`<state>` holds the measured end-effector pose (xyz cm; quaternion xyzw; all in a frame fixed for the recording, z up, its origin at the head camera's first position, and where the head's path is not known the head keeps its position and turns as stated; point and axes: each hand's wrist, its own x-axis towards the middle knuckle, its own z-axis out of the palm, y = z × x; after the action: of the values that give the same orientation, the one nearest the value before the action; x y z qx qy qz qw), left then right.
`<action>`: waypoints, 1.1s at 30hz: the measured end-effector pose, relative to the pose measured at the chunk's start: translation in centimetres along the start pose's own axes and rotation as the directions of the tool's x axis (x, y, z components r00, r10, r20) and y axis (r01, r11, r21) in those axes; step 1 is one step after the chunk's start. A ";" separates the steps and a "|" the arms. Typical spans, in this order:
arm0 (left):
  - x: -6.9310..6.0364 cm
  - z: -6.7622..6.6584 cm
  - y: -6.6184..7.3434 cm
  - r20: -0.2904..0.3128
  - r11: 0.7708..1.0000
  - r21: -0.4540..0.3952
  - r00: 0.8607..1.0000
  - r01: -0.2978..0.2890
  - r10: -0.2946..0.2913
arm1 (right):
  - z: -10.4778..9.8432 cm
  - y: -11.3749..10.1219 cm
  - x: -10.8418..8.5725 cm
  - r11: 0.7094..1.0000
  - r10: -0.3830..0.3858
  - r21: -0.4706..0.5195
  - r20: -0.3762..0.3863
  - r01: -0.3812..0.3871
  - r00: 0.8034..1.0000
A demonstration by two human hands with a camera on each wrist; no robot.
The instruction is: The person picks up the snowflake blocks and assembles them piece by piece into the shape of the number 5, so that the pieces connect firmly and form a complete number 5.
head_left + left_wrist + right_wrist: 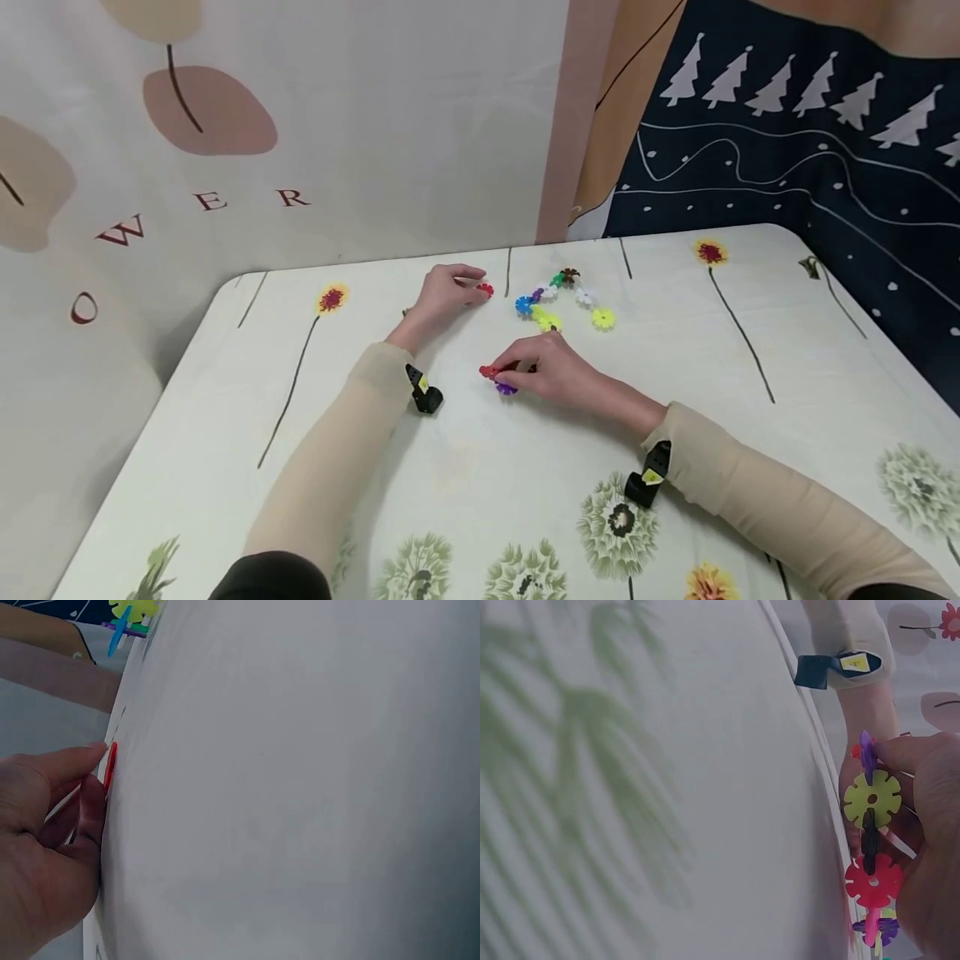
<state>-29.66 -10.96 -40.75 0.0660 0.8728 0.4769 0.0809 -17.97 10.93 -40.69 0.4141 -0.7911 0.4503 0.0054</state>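
My left hand is over the far part of the table, its thumb and index finger pinching at the edge of a red notched flower disc, which is low against the cloth. Nearer and to the right, my right hand grips a string of interlocked plastic flower discs. In the right wrist view this string runs down beside the fingers: a purple disc, a yellow disc, a black disc and a pinkish-red disc. More pieces below are partly hidden by the hand.
Beyond the right hand, an arc of joined discs lies on the table, with a blue disc, a brown disc and a yellow disc. The flower-printed tablecloth reaches a hanging pale curtain behind.
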 end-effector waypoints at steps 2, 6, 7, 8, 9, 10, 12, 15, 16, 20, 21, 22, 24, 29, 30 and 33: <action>0.1 0.0 0.0 -0.002 1.000 0.019 1.000 0.003 -0.003 | 0.0 -0.1 0.1 1.000 0.008 -0.006 0.006 -0.008 1.000; 0.2 -0.2 0.0 0.007 0.999 0.049 1.000 -0.005 0.004 | -0.1 -0.3 0.1 0.999 0.036 -0.003 0.016 -0.036 0.999; 0.2 -0.2 0.0 0.012 0.999 0.052 1.000 -0.007 0.006 | -0.1 -0.3 0.1 0.999 0.041 -0.004 0.018 -0.041 0.999; 0.2 -0.3 0.0 0.018 0.999 0.052 1.000 -0.006 0.005 | -0.1 -0.3 0.1 0.999 0.046 -0.001 0.020 -0.046 0.999; 0.2 -0.4 0.0 0.025 0.999 0.053 1.000 -0.003 0.002 | -0.1 -0.3 0.1 0.999 0.049 -0.001 0.022 -0.049 0.999; 0.1 -0.5 0.0 0.031 0.999 0.052 1.000 0.001 -0.003 | -0.1 -0.3 0.1 0.999 0.051 -0.001 0.022 -0.051 0.998; -0.1 -0.7 0.1 0.048 0.999 0.053 0.999 0.010 -0.013 | -0.1 -0.2 0.0 0.999 0.051 -0.001 0.020 -0.051 0.998; -0.6 -1.1 0.1 0.073 0.998 0.056 0.997 0.017 -0.021 | -0.2 -0.1 -0.2 0.999 0.051 0.000 0.012 -0.051 0.999; -0.9 -1.2 0.0 0.079 0.998 0.058 0.997 0.014 -0.018 | -0.2 -0.1 -0.2 0.999 0.050 0.002 0.011 -0.050 0.999; -2.0 -1.8 -0.3 0.102 0.997 0.074 0.995 -0.008 0.001 | -0.3 -0.3 -0.2 0.999 0.052 0.000 0.010 -0.052 0.999; -2.3 -1.9 -0.3 0.107 0.997 0.082 0.994 -0.014 0.005 | -0.3 -0.3 -0.2 0.999 0.050 -0.003 0.010 -0.050 0.999; -2.5 -2.1 -0.4 0.111 0.997 0.082 0.994 -0.014 0.004 | -0.3 -0.3 -0.1 0.999 0.049 -0.005 0.010 -0.049 0.999; -3.0 -2.3 -0.5 0.128 0.997 0.073 0.992 -0.012 0.002 | -0.4 -0.3 -0.1 0.999 0.046 -0.012 0.010 -0.046 0.999; -3.9 -2.9 -1.1 0.204 0.999 -0.017 0.979 0.030 -0.026 | -0.4 -0.3 -0.3 0.999 0.048 -0.008 0.009 -0.048 0.999; -4.1 -3.0 -1.2 0.219 0.999 -0.033 0.975 0.040 -0.031 | -0.4 -0.3 -0.3 0.999 0.051 -0.005 0.007 -0.051 0.999; -4.9 -3.1 -1.5 0.266 0.994 -0.085 0.963 0.067 -0.042 | -0.4 -0.2 -0.5 0.998 0.064 0.012 0.005 -0.064 0.998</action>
<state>-25.59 -15.27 -39.94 0.1010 0.8324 0.5018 0.2123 -17.70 11.49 -40.49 0.3896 -0.8012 0.4540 -0.0136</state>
